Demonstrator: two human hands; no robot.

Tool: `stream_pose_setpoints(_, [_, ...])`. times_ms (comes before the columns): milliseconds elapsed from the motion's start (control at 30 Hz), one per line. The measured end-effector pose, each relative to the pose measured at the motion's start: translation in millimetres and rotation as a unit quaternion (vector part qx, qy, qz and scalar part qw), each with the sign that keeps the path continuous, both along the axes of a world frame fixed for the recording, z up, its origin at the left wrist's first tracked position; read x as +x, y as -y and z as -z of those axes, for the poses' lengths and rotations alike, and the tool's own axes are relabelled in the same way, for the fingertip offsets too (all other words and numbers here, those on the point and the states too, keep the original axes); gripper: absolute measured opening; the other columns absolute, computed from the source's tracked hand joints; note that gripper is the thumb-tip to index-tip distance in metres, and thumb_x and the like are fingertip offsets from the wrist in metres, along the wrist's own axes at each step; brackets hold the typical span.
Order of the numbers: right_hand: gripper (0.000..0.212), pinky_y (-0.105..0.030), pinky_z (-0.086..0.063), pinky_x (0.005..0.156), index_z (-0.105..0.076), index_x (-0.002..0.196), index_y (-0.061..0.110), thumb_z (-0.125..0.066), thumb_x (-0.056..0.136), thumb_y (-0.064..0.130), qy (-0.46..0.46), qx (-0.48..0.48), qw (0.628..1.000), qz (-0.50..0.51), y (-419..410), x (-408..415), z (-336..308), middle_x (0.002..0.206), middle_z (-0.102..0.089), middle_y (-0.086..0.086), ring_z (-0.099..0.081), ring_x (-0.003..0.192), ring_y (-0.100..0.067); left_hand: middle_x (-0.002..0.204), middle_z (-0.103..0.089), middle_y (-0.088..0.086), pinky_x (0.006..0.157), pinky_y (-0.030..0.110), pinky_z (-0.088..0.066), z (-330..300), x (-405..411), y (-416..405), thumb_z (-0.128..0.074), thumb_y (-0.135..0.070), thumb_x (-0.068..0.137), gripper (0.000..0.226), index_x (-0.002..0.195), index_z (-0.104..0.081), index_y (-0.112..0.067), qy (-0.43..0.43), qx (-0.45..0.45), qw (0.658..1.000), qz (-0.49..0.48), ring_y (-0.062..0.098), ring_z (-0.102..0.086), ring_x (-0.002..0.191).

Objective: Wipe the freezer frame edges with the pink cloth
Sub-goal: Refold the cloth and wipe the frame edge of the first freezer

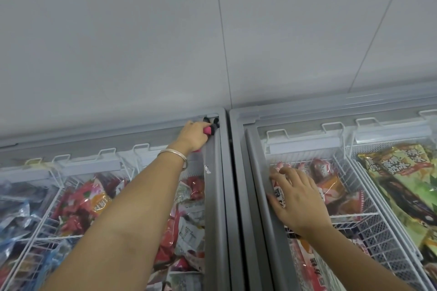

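A person's left hand (192, 136) reaches to the far right corner of the left freezer frame (214, 172), its grip clamped on the bunched pink cloth (207, 130), which touches the corner. The frame's right edge runs lengthwise from that corner back toward the person, so the next wipe would likely draw the cloth nearer along it. The right hand (296, 198), fingers spread and holding nothing, rests flat on the neighbouring freezer's glass lid (335, 196), well apart from the cloth.
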State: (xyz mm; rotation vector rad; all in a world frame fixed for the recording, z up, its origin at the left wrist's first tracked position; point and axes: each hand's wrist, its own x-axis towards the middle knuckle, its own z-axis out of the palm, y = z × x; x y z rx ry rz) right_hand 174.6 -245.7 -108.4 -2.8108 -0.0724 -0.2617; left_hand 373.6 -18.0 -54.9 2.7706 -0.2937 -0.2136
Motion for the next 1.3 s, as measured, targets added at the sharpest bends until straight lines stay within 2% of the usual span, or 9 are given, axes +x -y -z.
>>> stream_pose_setpoints(233, [0.042, -0.046, -0.045, 0.091, -0.058, 0.106, 0.018, -0.040, 0.081, 0.045, -0.005, -0.011, 1.000, 0.001, -1.6, -0.3, -0.7, 0.111, -0.059, -0.008, -0.053, 0.102, -0.030, 0.094, -0.070, 0.012, 0.079, 0.034, -0.046, -20.2, -37.2, -5.8, -0.050, 0.000, 0.081, 0.022, 0.080, -0.071, -0.005, -0.047, -0.084, 0.995, -0.020, 0.028, -0.060, 0.087])
stream_pose_setpoints(333, [0.043, -0.045, -0.045, 0.088, -0.059, 0.106, 0.017, -0.038, 0.080, 0.045, -0.006, -0.012, 1.000, 0.002, -1.9, -0.4, -2.6, 0.110, -0.060, -0.009, -0.054, 0.101, -0.031, 0.086, -0.060, 0.015, 0.069, 0.028, -0.044, -26.1, -57.8, -6.4, -0.050, 0.006, 0.079, 0.020, 0.075, -0.069, 0.003, -0.075, -0.150, 0.985, -0.033, 0.021, -0.054, 0.072])
stream_pose_setpoints(433, [0.043, -0.045, -0.044, 0.089, -0.059, 0.107, 0.016, -0.040, 0.080, 0.044, -0.013, -0.016, 1.000, -0.002, -2.3, -2.0, -5.4, 0.111, -0.059, -0.009, -0.053, 0.103, -0.031, 0.096, -0.059, 0.008, 0.070, 0.030, -0.044, -28.2, -80.0, -11.0, -0.049, -0.002, 0.084, 0.021, 0.085, -0.070, 0.000, -0.104, -0.143, 0.983, -0.044, 0.025, -0.058, 0.083])
stream_pose_setpoints(633, [0.038, -0.043, -0.040, 0.092, -0.057, 0.110, 0.017, -0.046, 0.083, 0.041, -0.026, -0.024, 0.999, -0.008, -3.2, -6.9, -10.4, 0.115, -0.056, -0.008, -0.049, 0.107, -0.029, 0.082, -0.063, -0.001, 0.067, 0.031, -0.045, -38.2, -132.8, -21.2, -0.041, -0.023, 0.090, 0.022, 0.082, -0.059, -0.013, -0.163, -0.163, 0.972, -0.043, 0.016, -0.058, 0.072])
stream_pose_setpoints(767, [0.036, -0.044, -0.038, 0.095, -0.056, 0.114, 0.015, -0.049, 0.088, 0.038, -0.039, -0.026, 0.999, -0.014, -3.7, -6.3, -14.5, 0.120, -0.055, -0.010, -0.047, 0.112, -0.030, 0.099, -0.060, 0.012, 0.077, 0.039, -0.047, -46.3, -148.7, -25.6, -0.037, -0.004, 0.090, 0.028, 0.088, -0.064, -0.001, -0.198, -0.085, 0.976, 0.036, 0.023, -0.055, 0.085])
stream_pose_setpoints(900, [0.039, -0.043, -0.034, 0.103, -0.050, 0.123, 0.016, -0.041, 0.093, 0.039, -0.068, -0.032, 0.997, -0.018, -5.7, -10.4, -19.9, 0.129, -0.049, -0.010, -0.041, 0.121, -0.029, 0.114, -0.050, 0.003, 0.085, 0.034, -0.049, -49.3, -165.8, -30.2, -0.043, 0.011, 0.084, 0.036, 0.103, -0.068, -0.006, -0.217, -0.019, 0.970, 0.106, 0.026, -0.053, 0.106])
stream_pose_setpoints(1033, [0.042, -0.044, -0.023, 0.111, -0.040, 0.133, 0.017, -0.034, 0.096, 0.037, -0.104, -0.047, 0.993, -0.007, -11.4, -15.7, -24.6, 0.142, -0.039, -0.010, -0.031, 0.133, -0.028, 0.121, -0.049, 0.007, 0.102, 0.040, -0.040, -40.3, -179.8, -36.7, -0.065, -0.006, 0.083, 0.020, 0.102, -0.065, -0.006, -0.214, -0.009, 0.970, 0.116, 0.025, -0.049, 0.115])
stream_pose_setpoints(1167, [0.043, -0.046, -0.025, 0.111, -0.042, 0.134, 0.015, -0.043, 0.093, 0.028, -0.075, -0.022, 0.997, 0.016, -16.1, -28.8, -29.2, 0.143, -0.039, -0.011, -0.031, 0.133, -0.031, 0.113, -0.051, 0.006, 0.098, 0.037, -0.040, -31.1, -197.3, -37.1, -0.072, -0.019, 0.079, 0.031, 0.107, -0.065, -0.007, -0.151, -0.012, 0.983, 0.108, 0.023, -0.050, 0.108])
stream_pose_setpoints(1300, [0.041, -0.049, -0.033, 0.105, -0.050, 0.127, 0.010, -0.051, 0.086, 0.011, -0.002, 0.051, 0.998, 0.035, -28.3, -42.5, -38.0, 0.135, -0.048, -0.017, -0.039, 0.125, -0.036, 0.112, -0.055, 0.004, 0.097, 0.039, -0.042, -19.9, -214.7, -38.4, -0.072, -0.023, 0.078, 0.025, 0.100, -0.067, -0.012, -0.083, -0.052, 0.993, 0.072, 0.023, -0.053, 0.104])
